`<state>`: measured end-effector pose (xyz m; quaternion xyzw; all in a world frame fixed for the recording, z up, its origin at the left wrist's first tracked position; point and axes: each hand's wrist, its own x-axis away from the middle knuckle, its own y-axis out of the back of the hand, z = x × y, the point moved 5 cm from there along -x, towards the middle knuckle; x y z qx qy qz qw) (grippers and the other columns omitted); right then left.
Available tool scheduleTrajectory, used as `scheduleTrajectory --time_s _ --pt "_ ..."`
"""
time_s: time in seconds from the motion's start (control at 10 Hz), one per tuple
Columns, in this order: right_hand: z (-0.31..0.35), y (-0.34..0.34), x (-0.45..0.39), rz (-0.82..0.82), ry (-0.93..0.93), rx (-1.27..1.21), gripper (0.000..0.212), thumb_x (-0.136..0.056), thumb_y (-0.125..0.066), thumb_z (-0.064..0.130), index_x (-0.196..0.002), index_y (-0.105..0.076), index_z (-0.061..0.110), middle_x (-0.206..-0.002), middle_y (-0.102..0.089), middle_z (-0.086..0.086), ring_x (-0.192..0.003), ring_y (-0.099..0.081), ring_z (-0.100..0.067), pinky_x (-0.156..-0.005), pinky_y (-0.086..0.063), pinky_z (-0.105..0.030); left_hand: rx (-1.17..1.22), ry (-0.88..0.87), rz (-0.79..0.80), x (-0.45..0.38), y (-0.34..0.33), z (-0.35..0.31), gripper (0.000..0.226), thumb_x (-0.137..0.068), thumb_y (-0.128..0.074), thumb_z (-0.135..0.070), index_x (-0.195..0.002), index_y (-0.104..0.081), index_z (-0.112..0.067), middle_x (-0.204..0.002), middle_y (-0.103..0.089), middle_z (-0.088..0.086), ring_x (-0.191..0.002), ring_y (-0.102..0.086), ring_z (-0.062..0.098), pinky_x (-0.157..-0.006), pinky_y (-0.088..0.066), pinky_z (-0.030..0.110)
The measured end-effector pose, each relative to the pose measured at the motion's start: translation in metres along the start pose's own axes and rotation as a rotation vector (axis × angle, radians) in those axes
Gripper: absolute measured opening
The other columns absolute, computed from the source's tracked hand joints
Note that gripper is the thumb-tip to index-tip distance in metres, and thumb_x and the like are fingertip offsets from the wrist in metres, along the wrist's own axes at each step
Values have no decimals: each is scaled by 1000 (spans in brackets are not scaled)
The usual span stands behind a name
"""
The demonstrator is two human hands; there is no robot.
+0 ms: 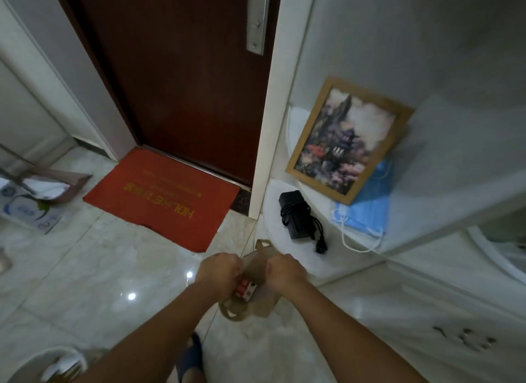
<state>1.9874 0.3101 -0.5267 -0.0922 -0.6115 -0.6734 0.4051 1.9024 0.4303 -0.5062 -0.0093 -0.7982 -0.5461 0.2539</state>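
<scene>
A brown paper bag (pixel 257 271) hangs between my two hands above the marble floor. My left hand (pixel 219 271) grips its left edge and my right hand (pixel 284 271) grips its right edge, both with fingers curled. A red and white packet (pixel 244 290) shows inside the bag, and the bag's loop handle (pixel 232 311) dangles below. The lower part of the bag is hidden behind my wrists.
A dark red door (pixel 182 77) with a red doormat (pixel 162 200) stands ahead. On the white shelf (pixel 287 240) to the right lie a black power adapter (pixel 299 214), a framed picture (pixel 347 140) and blue face masks (pixel 367 211). A blue slipper (pixel 190 360) shows below.
</scene>
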Motion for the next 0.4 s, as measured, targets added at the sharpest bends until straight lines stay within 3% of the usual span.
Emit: scheduleTrajectory --time_s 0.1,0.2,0.3,0.4 --pt "14 43 47 -77 22 -34 18 -90 -61 14 -103 -71 8 -110 -72 -14 -99 -70 -31 -69 -45 -28 -7 11 7 30 43 -14 18 -92 -60 -15 -108 -68 -18 -106 -72 3 -93 -68 18 -75 -51 26" --pt "28 80 100 -74 63 -21 4 -87 -59 12 -89 -63 13 -105 -71 -15 -95 -69 -33 -67 -47 -30 -11 -11 -3 62 88 -32 22 -90 -63 -14 -110 -68 -21 -111 -70 4 -95 -67 20 -80 -54 30" --pt "38 106 154 -37 75 5 2 -88 -59 11 -88 -58 12 -106 -67 -15 -98 -68 -33 -69 -46 -31 -38 -63 37 93 121 -52 21 -90 -65 -17 -110 -67 -22 -114 -69 2 -96 -67 20 -81 -56 33" --pt "44 135 203 -57 131 51 3 -88 -59 13 -88 -57 11 -90 -60 -13 -97 -68 -35 -65 -43 -31 -77 -123 21 122 160 -69 23 -90 -65 -20 -113 -66 -21 -116 -68 3 -97 -65 20 -82 -55 33"
